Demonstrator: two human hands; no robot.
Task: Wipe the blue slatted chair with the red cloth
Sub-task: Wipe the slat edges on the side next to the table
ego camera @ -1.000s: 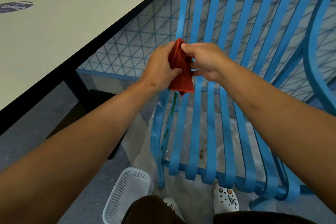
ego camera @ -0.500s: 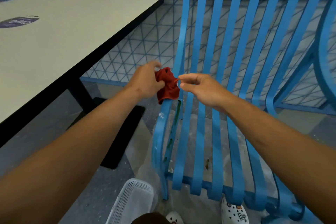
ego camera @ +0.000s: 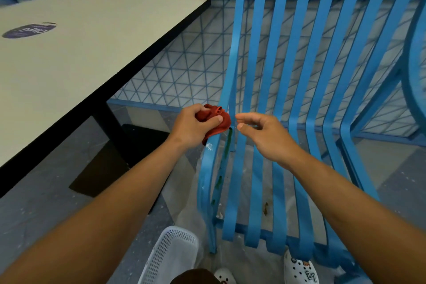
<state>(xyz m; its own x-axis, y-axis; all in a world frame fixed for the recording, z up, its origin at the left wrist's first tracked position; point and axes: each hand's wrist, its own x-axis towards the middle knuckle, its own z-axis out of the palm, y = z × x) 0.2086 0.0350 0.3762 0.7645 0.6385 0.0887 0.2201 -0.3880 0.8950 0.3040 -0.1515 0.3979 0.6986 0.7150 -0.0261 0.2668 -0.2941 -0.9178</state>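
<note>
Progress: judged early. The cloth (ego camera: 214, 122) sits at the bend of the leftmost slat, mid-frame, in contact with the metal; soiling shows on several slats, so most of the wiping appears left to do.
Cloth: red, bunched into a wad, its lower edge draped over the slat edge.
Chair (ego camera: 283, 104): blue metal, long slats running from the top rail in the upper right of the frame, curving down into the seat at lower centre. Paint otherwise sound.
Soiling: a dark green streak along the inner edge of the second slat from the left, just below the cloth, with more green smears lower down; white flecks on the leftmost slat; a brown spot on a seat slat, lower centre.
Left hand (ego camera: 196, 128): fingers and thumb curled round the cloth, pressing it to the slat.
Right hand (ego camera: 265, 134): just right of the cloth, apart from it; fingers loosely bent, thumb and forefinger near each other, holding nothing.
Surroundings: table (ego camera: 80, 57) at upper left; white basket (ego camera: 170, 253) at bottom centre; white clogs (ego camera: 299, 270) under the seat front.
</note>
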